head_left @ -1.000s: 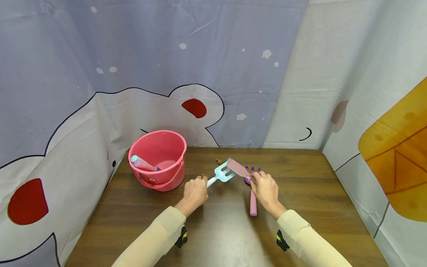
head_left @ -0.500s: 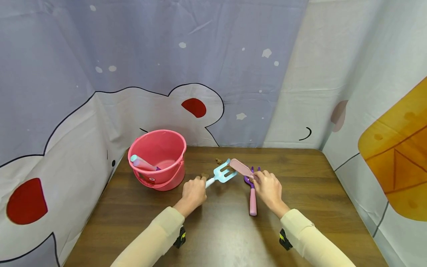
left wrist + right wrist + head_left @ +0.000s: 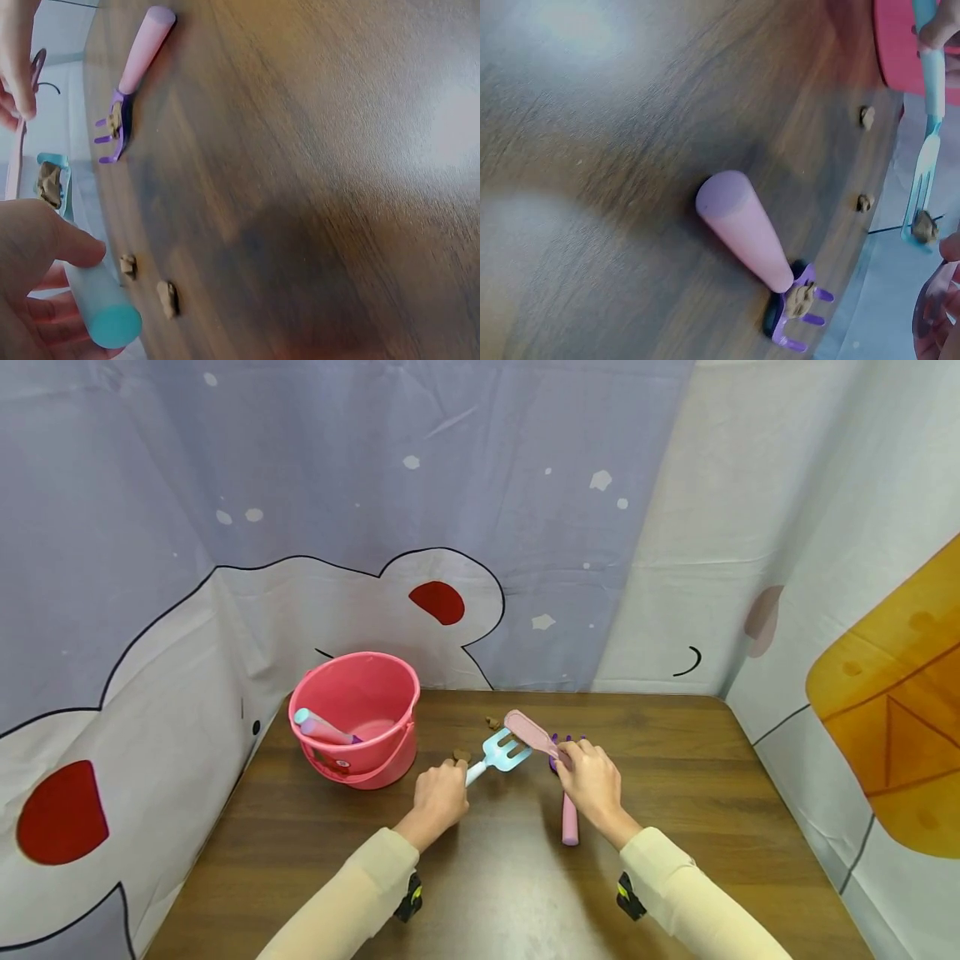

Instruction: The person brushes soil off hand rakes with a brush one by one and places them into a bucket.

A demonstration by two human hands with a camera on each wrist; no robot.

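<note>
In the head view my left hand [image 3: 441, 793] grips the white-and-turquoise handle of a light blue toy garden fork [image 3: 504, 752], raised above the table. A brown clay-like lump [image 3: 49, 185] sits on its tines, seen from the left wrist. My right hand [image 3: 592, 783] pinches a flat pink scoop-like tool [image 3: 528, 732] by its narrow end; its broad end overlaps the fork's tines in the head view. Whether it touches the lump is unclear. Below the right hand lies a purple toy rake with a pink handle [image 3: 570, 820], another brown lump [image 3: 800, 300] on its head.
A pink bucket [image 3: 401, 760] stands at the table's back left, with a pink-and-turquoise tool handle [image 3: 324, 727] leaning inside. Two small brown lumps, one nearer [image 3: 461, 755] and one farther back [image 3: 492, 722], lie right of it. Printed cloth [image 3: 525, 527] hangs behind the wooden table [image 3: 690, 777].
My right hand and the pink tool shift slightly right, then back left over the fork's tines. My left hand and the fork barely move.
</note>
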